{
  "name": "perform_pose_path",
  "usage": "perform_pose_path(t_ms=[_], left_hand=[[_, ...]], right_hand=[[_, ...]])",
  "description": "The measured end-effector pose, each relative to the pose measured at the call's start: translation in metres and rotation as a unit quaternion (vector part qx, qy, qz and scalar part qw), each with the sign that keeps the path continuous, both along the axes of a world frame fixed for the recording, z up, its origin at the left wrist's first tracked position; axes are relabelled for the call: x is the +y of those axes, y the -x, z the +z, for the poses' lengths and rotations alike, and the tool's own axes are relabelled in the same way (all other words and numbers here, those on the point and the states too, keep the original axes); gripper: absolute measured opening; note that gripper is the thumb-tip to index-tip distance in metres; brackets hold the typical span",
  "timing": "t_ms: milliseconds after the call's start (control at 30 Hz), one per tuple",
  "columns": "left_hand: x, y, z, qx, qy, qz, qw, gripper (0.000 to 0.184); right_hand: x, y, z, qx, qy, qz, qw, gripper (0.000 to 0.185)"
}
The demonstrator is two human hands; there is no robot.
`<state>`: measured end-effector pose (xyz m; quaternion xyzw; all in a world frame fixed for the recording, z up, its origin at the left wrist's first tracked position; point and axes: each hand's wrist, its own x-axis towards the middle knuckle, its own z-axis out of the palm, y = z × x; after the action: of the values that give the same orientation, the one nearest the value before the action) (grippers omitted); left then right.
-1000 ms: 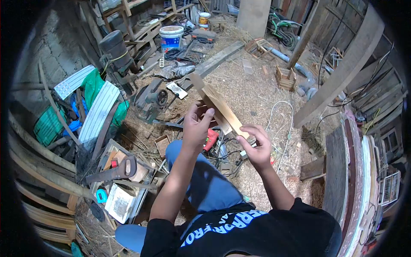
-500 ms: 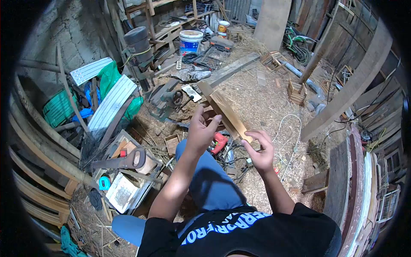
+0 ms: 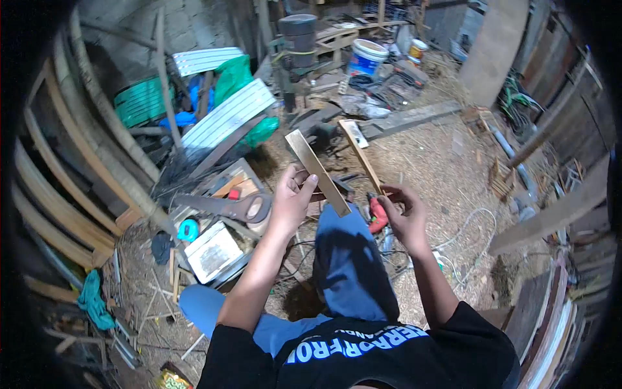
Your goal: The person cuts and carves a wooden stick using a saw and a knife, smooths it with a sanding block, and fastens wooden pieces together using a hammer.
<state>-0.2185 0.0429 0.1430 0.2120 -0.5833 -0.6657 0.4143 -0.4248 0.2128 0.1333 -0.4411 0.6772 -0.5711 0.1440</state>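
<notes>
My left hand [image 3: 295,196] grips a short flat wooden strip [image 3: 317,170] near its middle, thumb lying on the top face. A second, narrower wooden strip [image 3: 361,155] is pinched at its near end by my right hand [image 3: 405,214] and points away from me. The two strips are apart, with a gap between them above my knee. Below them, on the floor by my leg, lies a red power tool [image 3: 378,215], partly hidden by my knee and right hand.
To the left, a handsaw [image 3: 223,206], a teal tape measure [image 3: 188,229] and a white-topped box [image 3: 214,253] sit close together. A bench vise [image 3: 317,126] stands ahead. Farther back are a paint bucket [image 3: 367,58] and a long beam [image 3: 414,120]. A white cable [image 3: 476,227] loops on the right.
The two wooden strips, held together before, are now separated, one in each hand. My view has turned to the left.
</notes>
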Motion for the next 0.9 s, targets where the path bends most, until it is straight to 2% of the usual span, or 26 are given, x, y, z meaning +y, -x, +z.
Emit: perform_pose_path(t_ms=[33, 67, 100, 200, 267, 333, 400, 433, 500, 700, 900], left_hand=[[-0.008, -0.014, -0.003, -0.025, 0.015, 0.029, 0.999, 0.02], [-0.013, -0.029, -0.008, -0.044, -0.013, 0.047, 0.998, 0.019], [-0.015, -0.045, -0.003, -0.061, -0.043, 0.064, 0.995, 0.017], [-0.052, -0.098, -0.036, -0.091, -0.059, 0.102, 0.989, 0.02], [-0.059, -0.128, -0.034, -0.004, -0.134, 0.135, 0.982, 0.021], [-0.074, -0.173, -0.048, 0.023, -0.164, 0.101, 0.981, 0.03], [-0.078, -0.209, -0.053, -0.004, -0.209, 0.182, 0.961, 0.038], [-0.077, -0.225, -0.051, -0.039, -0.183, 0.201, 0.961, 0.04], [-0.072, -0.249, -0.047, -0.084, -0.147, 0.236, 0.957, 0.048], [-0.059, -0.317, -0.064, 0.022, -0.211, 0.234, 0.949, 0.052], [-0.035, -0.35, -0.078, -0.11, -0.193, 0.327, 0.919, 0.05]], right_hand=[[-0.015, -0.001, -0.003, 0.034, 0.018, 0.021, 0.999, 0.028], [-0.029, -0.005, -0.001, -0.03, 0.017, 0.059, 0.998, 0.029], [-0.045, -0.01, 0.002, -0.023, -0.002, 0.092, 0.995, 0.03], [-0.11, -0.026, -0.006, -0.018, -0.07, 0.186, 0.98, 0.03], [-0.161, -0.049, -0.015, 0.029, -0.14, 0.227, 0.963, 0.032], [-0.207, -0.076, -0.028, 0.176, -0.154, 0.254, 0.938, 0.035], [-0.245, -0.101, -0.061, 0.23, -0.08, 0.29, 0.925, 0.033], [-0.263, -0.115, -0.068, 0.251, -0.113, 0.315, 0.908, 0.031], [-0.283, -0.134, -0.083, 0.266, -0.127, 0.316, 0.902, 0.03], [-0.328, -0.169, -0.112, 0.23, -0.158, 0.312, 0.908, 0.027], [-0.349, -0.193, -0.123, 0.264, -0.174, 0.32, 0.893, 0.029]])
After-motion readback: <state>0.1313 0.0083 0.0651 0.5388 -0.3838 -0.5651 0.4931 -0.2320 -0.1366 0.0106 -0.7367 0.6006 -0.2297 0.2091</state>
